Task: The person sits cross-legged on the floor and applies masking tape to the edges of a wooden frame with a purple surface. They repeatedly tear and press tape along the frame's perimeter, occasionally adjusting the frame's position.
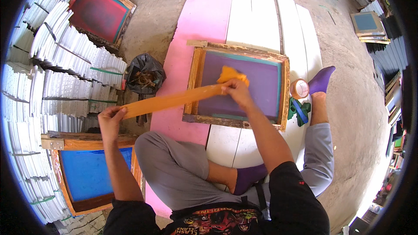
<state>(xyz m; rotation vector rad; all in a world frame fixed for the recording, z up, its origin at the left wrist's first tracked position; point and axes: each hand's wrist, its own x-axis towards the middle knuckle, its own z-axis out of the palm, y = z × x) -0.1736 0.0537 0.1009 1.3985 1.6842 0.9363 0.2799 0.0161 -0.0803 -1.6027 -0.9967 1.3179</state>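
In the head view, the left hand (109, 121) has its grip closed on one end of an orange strip (174, 99), thumb against fingers; the right hand (237, 91) pinches the strip's other end, so it runs taut between them. That right end is above a wooden frame (235, 122) with a purple mesh. An orange wad (226, 73) bulges beyond the right knuckles; I can't make out whether it touches the mesh. The strip covers part of the frame's left rail, and the left forearm hides some of a blue screen (87, 174). White stacks (65, 87) edge the left side, a black bag (146, 72) stands nearer, and a tape roll (299, 88) sits just right of the frame. Pale boards (252, 17) stretch past its far edge.
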